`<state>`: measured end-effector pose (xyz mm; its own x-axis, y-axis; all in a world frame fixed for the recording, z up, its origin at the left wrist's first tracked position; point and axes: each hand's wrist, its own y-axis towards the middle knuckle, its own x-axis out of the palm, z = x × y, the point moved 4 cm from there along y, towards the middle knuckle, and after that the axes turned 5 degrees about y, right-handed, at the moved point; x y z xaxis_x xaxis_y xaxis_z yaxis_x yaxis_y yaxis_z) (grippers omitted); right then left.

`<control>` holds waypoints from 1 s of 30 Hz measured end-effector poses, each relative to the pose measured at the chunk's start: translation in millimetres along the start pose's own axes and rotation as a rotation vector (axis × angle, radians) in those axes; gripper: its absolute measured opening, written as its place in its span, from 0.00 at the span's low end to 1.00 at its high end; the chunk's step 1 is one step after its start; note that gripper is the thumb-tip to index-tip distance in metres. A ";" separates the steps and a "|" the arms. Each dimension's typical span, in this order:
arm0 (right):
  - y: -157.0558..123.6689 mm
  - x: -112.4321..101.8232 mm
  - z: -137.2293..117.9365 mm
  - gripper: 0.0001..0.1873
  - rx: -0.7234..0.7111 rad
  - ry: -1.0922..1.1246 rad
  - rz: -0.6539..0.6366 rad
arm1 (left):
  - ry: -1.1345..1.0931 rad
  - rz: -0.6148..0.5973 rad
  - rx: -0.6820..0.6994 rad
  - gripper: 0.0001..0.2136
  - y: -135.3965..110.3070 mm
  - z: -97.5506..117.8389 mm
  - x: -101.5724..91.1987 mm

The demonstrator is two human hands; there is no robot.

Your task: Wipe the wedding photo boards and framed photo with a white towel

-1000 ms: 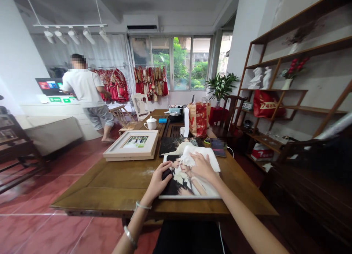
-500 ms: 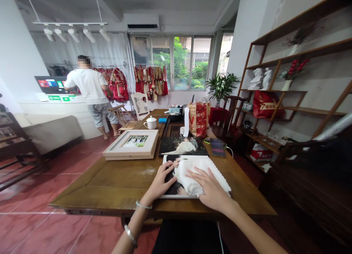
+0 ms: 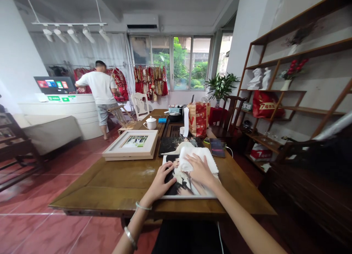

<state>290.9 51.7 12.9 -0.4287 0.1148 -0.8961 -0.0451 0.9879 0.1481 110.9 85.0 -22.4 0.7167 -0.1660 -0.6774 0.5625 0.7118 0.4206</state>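
Observation:
A glossy photo panel (image 3: 171,182) with a picture of a person in white lies flat at the table's near edge. On its left side rests my left hand (image 3: 163,178), open, fingers spread and touching the surface. A folded white cloth (image 3: 210,160) covers the panel's upper right part and reaches over its far edge. My right hand (image 3: 200,170) lies open on that cloth, pressing it with outstretched fingers; its thumb is hidden. Just behind is a second dark photo panel (image 3: 167,145) showing a white dress, partly covered by the cloth.
A light wooden picture frame (image 3: 132,145) lies at left on the brown table (image 3: 110,184). Nearby are a phone (image 3: 218,148), a lidded white mug (image 3: 150,123) and a red-and-tan paper bag (image 3: 198,118). A person (image 3: 99,89) stands by the counter.
My right hand and the white cloth have moved away from me across the panel, uncovering its lower right. My left hand stays put. The person at back has shifted right.

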 end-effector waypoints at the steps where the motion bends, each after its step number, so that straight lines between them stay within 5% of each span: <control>1: -8.4 2.7 -3.3 0.34 -0.029 -0.006 -0.013 | 0.003 0.002 0.002 0.21 0.1 -0.5 0.5; 6: -68.7 8.9 -15.5 0.47 -0.186 -0.035 -0.064 | 0.000 0.015 0.010 0.22 0.1 -1.7 1.7; 11: -100.5 2.5 -12.6 0.46 -0.249 -0.001 -0.114 | 0.007 0.014 0.015 0.21 -0.2 -1.3 1.5; 25: 14.7 -13.4 31.0 0.34 -0.036 0.039 -0.019 | 0.012 -0.011 0.011 0.21 -0.1 0.5 -1.0; 30: 24.5 -10.3 33.5 0.33 -0.019 0.035 0.028 | -0.009 -0.005 0.004 0.21 -0.3 -1.2 -0.5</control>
<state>324.4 78.2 11.8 -0.4615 0.1384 -0.8763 -0.0497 0.9822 0.1813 109.8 85.7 -22.9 0.7178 -0.1759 -0.6737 0.5677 0.7082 0.4199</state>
